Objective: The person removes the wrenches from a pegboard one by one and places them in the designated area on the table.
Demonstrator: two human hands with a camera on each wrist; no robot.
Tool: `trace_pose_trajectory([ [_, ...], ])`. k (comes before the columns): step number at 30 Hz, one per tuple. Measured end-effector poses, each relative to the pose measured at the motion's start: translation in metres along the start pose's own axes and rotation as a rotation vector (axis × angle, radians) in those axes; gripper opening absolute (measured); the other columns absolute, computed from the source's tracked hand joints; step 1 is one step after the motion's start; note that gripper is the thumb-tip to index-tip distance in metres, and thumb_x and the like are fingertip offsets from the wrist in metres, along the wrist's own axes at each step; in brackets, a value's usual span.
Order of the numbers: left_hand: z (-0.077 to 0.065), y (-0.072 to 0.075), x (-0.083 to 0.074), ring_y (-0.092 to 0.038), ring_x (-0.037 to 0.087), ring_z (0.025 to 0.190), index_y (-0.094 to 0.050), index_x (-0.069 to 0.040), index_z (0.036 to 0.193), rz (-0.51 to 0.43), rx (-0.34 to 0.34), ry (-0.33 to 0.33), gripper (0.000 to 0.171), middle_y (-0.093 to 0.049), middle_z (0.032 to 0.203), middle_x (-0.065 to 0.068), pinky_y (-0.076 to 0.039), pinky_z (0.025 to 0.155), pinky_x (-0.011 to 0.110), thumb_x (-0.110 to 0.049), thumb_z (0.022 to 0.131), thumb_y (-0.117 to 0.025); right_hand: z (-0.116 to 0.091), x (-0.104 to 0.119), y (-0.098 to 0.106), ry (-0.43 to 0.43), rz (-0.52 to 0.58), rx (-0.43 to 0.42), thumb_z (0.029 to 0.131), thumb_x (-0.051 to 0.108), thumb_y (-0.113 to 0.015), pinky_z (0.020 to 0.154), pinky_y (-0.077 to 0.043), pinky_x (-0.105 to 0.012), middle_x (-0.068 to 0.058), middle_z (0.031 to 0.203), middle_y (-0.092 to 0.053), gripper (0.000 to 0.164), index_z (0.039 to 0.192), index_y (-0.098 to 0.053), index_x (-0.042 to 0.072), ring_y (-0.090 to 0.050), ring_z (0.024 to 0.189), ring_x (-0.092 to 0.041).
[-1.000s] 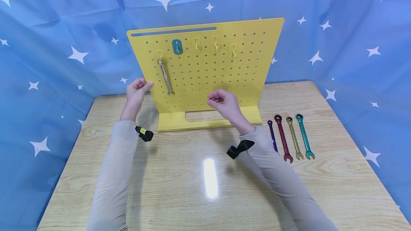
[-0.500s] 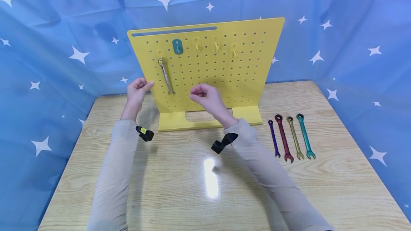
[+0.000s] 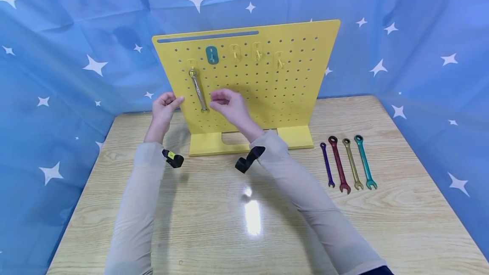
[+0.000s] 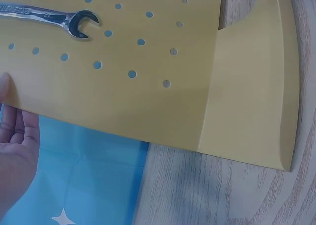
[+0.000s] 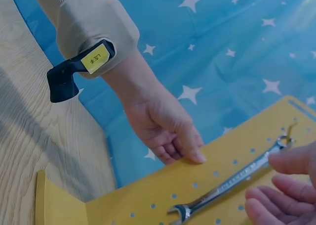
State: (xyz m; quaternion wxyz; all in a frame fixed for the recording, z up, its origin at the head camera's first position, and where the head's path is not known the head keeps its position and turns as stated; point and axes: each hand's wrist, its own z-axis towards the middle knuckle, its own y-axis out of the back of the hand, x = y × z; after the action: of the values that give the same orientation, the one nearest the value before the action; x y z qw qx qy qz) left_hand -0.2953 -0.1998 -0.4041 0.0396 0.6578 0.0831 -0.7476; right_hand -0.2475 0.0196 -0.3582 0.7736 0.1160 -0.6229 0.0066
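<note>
A silver combination wrench [image 3: 198, 90] hangs by its ring end from a hook at the left of the yellow pegboard [image 3: 263, 96], its open end pointing down. My left hand [image 3: 163, 107] pinches the board's left edge, thumb on the front face and fingers behind. Just right of the wrench, my right hand [image 3: 230, 106] is in front of the board, fingers loosely bent and thumb apart, holding nothing. The right wrist view shows these fingers [image 5: 281, 195] beside the wrench's shaft. A teal hook [image 3: 212, 55] and several yellow hooks [image 3: 257, 52] line the upper board, bearing nothing.
On the wooden table [image 3: 214, 215], right of the board, lie a purple wrench [image 3: 327, 165], a red wrench [image 3: 339, 164], a gold wrench [image 3: 352, 164] and a teal wrench [image 3: 365, 162], side by side. A blue star-patterned cloth [image 3: 382, 33] hangs behind.
My right hand has moved left and slightly up across the board, from its lower middle to beside the hanging silver wrench. My left hand stays on the board's edge.
</note>
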Motion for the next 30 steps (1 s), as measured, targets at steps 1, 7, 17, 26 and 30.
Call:
trace_pose_trajectory([
  [1,0.000,0.000,0.000,-0.051,0.008,0.066,-0.059,-0.013,0.071,0.000,0.000,-0.002,0.021,-0.057,0.065,-0.006,-0.045,0.064,0.016,0.001,0.082,-0.069,0.002,0.001,-0.002,-0.004,0.003,0.001,0.084,0.001,-0.068,0.083,-0.048,-0.021,-0.018,0.110,-0.064,0.033,0.115,-0.059,-0.005,-0.062,0.097,-0.024],
  [7,-0.001,-0.001,-0.001,-0.051,0.007,0.065,-0.058,-0.013,0.070,-0.006,-0.006,-0.004,0.022,-0.056,0.064,-0.006,-0.045,0.064,0.016,0.002,0.082,-0.068,0.010,0.003,-0.011,-0.017,-0.009,-0.009,0.085,0.007,-0.069,0.086,-0.046,-0.018,-0.014,0.115,-0.063,0.038,0.120,-0.057,-0.001,-0.060,0.102,-0.020],
  [17,-0.001,-0.001,-0.002,-0.050,0.008,0.066,-0.059,-0.011,0.073,-0.008,0.001,0.005,0.019,-0.056,0.065,-0.005,-0.045,0.064,0.016,0.001,0.082,-0.069,0.024,0.002,-0.026,-0.022,0.028,-0.057,0.085,0.006,-0.068,0.085,-0.046,-0.019,-0.011,0.112,-0.064,0.032,0.116,-0.060,0.001,-0.061,0.102,-0.019],
  [26,0.000,0.000,0.000,-0.052,0.007,0.066,-0.060,-0.014,0.071,-0.013,-0.004,-0.003,0.022,-0.058,0.066,-0.006,-0.046,0.065,0.017,0.002,0.082,-0.069,0.028,-0.001,-0.034,-0.029,0.002,-0.033,0.088,0.008,-0.065,0.085,-0.046,-0.017,-0.011,0.114,-0.063,0.033,0.119,-0.058,0.001,-0.059,0.103,-0.019],
  [30,0.000,0.000,0.002,-0.054,0.006,0.066,-0.060,-0.016,0.071,0.001,-0.006,-0.010,0.023,-0.059,0.065,-0.008,-0.047,0.066,0.018,0.003,0.083,-0.068,0.029,-0.002,-0.037,-0.025,-0.043,-0.046,0.089,0.009,-0.065,0.083,-0.046,-0.017,-0.012,0.109,-0.064,0.029,0.116,-0.060,0.000,-0.060,0.099,-0.019],
])
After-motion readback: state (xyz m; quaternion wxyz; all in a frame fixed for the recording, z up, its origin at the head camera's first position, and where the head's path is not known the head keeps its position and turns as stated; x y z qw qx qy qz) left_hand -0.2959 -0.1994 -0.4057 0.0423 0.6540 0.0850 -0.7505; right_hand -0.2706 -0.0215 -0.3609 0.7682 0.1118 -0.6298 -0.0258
